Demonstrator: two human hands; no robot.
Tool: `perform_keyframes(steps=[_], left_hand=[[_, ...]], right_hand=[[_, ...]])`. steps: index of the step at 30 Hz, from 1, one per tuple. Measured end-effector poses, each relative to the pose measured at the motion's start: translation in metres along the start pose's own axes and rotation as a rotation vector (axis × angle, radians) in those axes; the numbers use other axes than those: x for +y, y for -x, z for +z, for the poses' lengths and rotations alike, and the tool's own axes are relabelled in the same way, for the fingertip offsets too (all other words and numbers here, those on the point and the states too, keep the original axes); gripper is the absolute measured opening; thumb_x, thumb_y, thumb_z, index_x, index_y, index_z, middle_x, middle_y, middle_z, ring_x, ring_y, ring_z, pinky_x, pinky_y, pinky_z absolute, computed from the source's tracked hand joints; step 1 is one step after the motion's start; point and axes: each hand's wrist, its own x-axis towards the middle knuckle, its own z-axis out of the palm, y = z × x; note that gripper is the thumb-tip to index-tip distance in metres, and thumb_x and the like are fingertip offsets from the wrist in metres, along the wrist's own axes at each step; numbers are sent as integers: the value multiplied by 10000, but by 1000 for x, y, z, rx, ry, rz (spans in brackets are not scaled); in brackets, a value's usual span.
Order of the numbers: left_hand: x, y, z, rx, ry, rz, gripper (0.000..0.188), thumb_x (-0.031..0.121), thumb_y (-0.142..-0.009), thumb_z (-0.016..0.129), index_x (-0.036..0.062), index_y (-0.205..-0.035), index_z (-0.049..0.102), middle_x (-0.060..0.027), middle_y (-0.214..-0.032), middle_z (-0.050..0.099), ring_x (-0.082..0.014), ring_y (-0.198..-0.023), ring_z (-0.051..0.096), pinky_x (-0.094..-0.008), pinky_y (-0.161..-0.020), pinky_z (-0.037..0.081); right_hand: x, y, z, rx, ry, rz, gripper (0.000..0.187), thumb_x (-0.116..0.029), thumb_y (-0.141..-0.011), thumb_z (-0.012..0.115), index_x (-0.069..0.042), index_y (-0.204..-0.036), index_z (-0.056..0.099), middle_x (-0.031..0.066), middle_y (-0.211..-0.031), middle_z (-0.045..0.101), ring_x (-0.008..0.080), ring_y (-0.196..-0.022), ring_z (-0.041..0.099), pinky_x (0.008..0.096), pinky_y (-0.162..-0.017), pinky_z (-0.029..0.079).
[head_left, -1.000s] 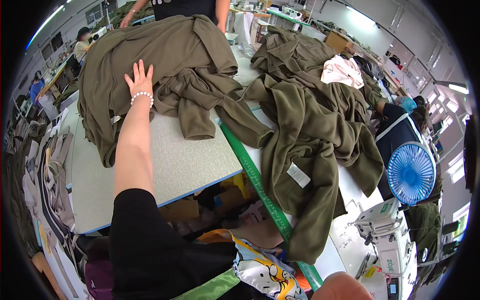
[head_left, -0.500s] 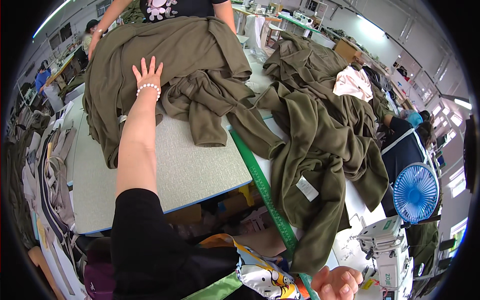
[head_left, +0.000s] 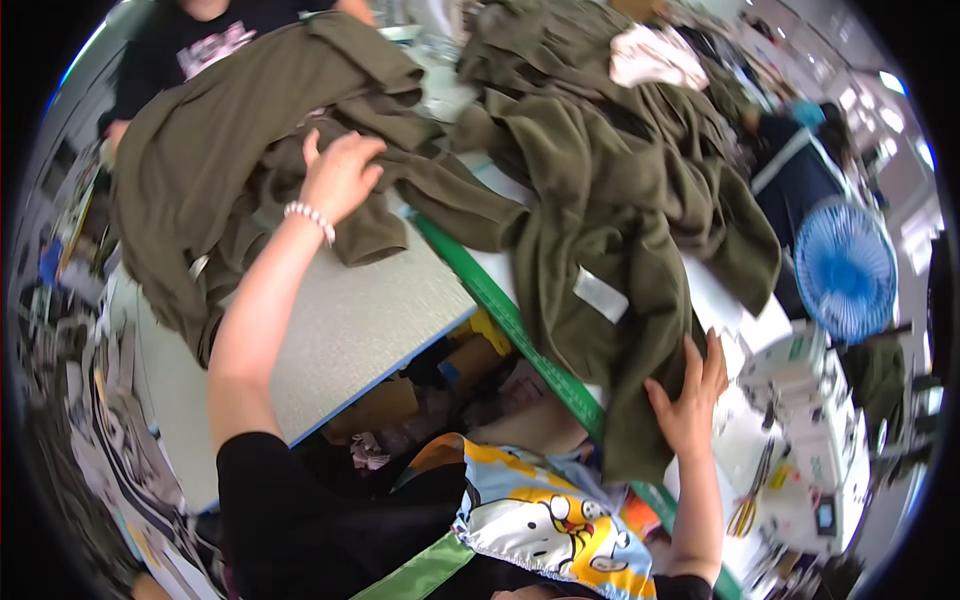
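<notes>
My left hand (head_left: 343, 178), with a beaded bracelet at its wrist, is over the olive-green garment pile (head_left: 220, 130) on the left table. Its fingers are apart and hold nothing; whether they touch the cloth, I cannot tell. At the right, my right hand (head_left: 690, 400) has its fingers spread against the hanging edge of a second olive garment (head_left: 600, 210). No cloth is visibly gripped there. On this garment shows a small white label (head_left: 601, 294). One sleeve stretches between the two heaps.
Below the left pile lies a pale tabletop (head_left: 350, 320) with a blue edge. A green ruler-like strip (head_left: 490, 300) borders the right table. A blue fan (head_left: 846, 268), a white sewing machine (head_left: 800, 400) and scissors (head_left: 742, 515) stand right. Across the table is another person (head_left: 150, 70).
My left hand has left its flat spot on the cloth and moved right, fingers curved. My right hand has risen from the lower edge to the garment. The view has shifted.
</notes>
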Motion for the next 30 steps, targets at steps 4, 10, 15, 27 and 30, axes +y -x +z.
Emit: perform_keyframes(steps=[4, 10, 15, 27, 30], left_hand=[[93, 25, -5, -2, 232, 359, 257, 201, -816, 618, 117, -1059, 636, -34, -1134, 620, -174, -1128, 536, -460, -1053, 230], [229, 58, -16, -245, 927, 528, 364, 241, -799, 658, 63, -1110, 599, -105, -1095, 627, -242, -1056, 572, -403, -979, 364], [300, 84, 28, -189, 1270, 33, 539, 194, -752, 693, -56, -1190, 503, -166, -1087, 611, -253, -1015, 589, -351, -910, 434], [142, 53, -68, -362, 1848, -81, 628, 4, -597, 489, -102, -1214, 453, -179, -1140, 574, -245, -1031, 574, -318, -927, 436], [119, 59, -82, -269, 1860, -73, 648, 11, -581, 492, -111, -1215, 448, -195, -1150, 568, -261, -1046, 569, -331, -942, 430]], right_hand=[[14, 16, 6, -85, -180, 189, 801, -267, -672, 752, -69, -1346, 365, 207, -1431, 259, 391, -1325, 235, 470, -1066, 208], [14, 42, 33, -97, -327, 175, 801, -240, -679, 750, -54, -1352, 357, 224, -1333, 397, 371, -1264, 347, 422, -1032, 290], [-49, 42, 23, -88, -726, 134, 748, -199, -705, 741, -42, -1338, 376, 223, -1232, 496, 352, -1121, 498, 368, -945, 396], [33, -68, 80, 60, -617, 194, 420, -108, -794, 657, -60, -1195, 542, 162, -1136, 550, 281, -1033, 552, 347, -842, 463], [1, -99, 100, 206, -477, 84, 468, -113, -773, 671, -78, -1215, 522, 181, -1300, 431, 301, -1150, 472, 363, -910, 427]])
